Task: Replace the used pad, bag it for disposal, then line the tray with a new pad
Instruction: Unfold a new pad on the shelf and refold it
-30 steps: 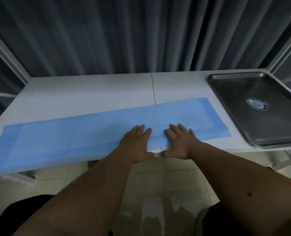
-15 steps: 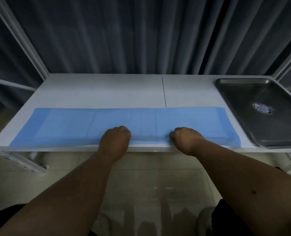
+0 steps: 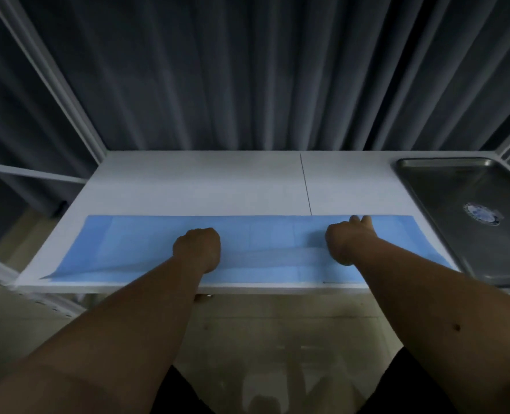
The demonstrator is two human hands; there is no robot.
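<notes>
Dark curtains (image 3: 247, 70) hung behind the white table (image 3: 217, 183). A long blue pad (image 3: 262, 237) lay along its near edge, under both hands. The left hand (image 3: 197, 248) was curled into a fist on the pad; whether it gripped a fold I could not tell. The right hand (image 3: 347, 239), fingers curled, pinched the pad's far layer. The metal tray (image 3: 457, 210) sat beyond the right hand.

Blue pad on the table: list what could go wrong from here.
1. The blue pad lies along the table front edge, and its near left corner looks lifted; it may slide off.
2. Left hand and right hand grip near the middle, so the long ends may sag or crease.
3. The tray looks shorter than the pad.
</notes>
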